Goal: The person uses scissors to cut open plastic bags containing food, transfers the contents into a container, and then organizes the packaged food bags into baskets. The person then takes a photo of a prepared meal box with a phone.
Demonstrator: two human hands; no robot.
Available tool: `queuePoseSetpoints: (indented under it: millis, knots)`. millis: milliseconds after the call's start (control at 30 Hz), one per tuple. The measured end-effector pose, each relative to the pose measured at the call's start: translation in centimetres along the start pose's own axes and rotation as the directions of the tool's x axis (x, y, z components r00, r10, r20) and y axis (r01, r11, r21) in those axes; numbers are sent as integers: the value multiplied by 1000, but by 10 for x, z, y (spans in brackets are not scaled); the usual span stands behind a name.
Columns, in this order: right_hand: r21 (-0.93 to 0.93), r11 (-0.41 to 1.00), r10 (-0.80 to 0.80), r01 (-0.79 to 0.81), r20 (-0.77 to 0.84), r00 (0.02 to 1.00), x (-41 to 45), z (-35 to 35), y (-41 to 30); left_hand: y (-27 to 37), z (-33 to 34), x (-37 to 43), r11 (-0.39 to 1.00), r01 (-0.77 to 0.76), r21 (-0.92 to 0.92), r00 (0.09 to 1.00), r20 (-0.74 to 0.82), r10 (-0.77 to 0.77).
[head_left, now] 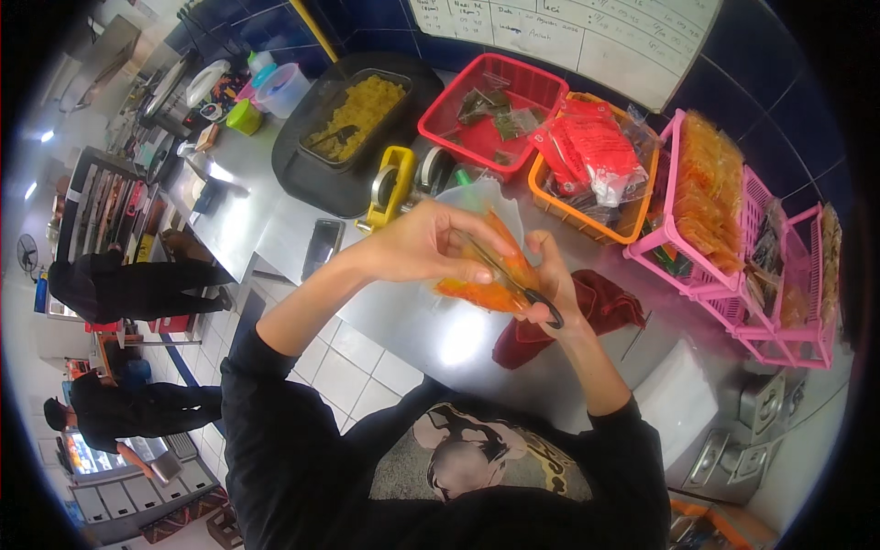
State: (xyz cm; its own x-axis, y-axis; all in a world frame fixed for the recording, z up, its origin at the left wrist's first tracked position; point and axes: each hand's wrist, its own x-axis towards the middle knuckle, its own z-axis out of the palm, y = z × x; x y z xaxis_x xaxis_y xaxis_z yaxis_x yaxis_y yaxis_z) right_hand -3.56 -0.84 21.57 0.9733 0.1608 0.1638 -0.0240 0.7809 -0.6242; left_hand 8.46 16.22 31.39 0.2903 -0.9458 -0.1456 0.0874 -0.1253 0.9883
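Observation:
My left hand pinches a clear plastic bag with orange contents above the steel worktop. In my right hand are scissors with black handles; their blades lie across the bag, between the two hands. Whether the blades are apart is hard to tell. Part of the bag is hidden behind my left fingers. Just beyond the hands stands a translucent plastic container. Below my right hand lies a dark red cloth.
A yellow tape dispenser, a phone and a black tray with yellow food are to the left. Behind are a red basket and an orange basket with red packets. Pink racks stand right. Two people are far left.

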Motion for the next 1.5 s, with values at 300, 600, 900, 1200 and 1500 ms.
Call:
queuePoseSetpoints:
  millis: [300, 600, 900, 1200, 1500]
  knots:
    - [4, 1000, -27, 27, -77, 997, -1, -8, 9, -14, -4, -1, 995, -79, 60, 979, -186, 88]
    - [56, 993, -100, 103, -61, 993, 2, -2, 17, -34, 3, -2, 986, -131, 103, 902, -400, 162]
    - [66, 968, -235, 242, -96, 967, -4, 9, 10, -12, 16, 16, 960, -88, 267, 904, -384, 190]
    - [30, 879, -450, 476, -275, 849, -73, -12, -41, 40, 74, 116, 785, -217, 581, 905, -182, 385]
    - [-445, 774, -631, 450, -595, 497, -213, -65, -60, 67, 97, 325, 686, -466, 559, 738, -182, 650]
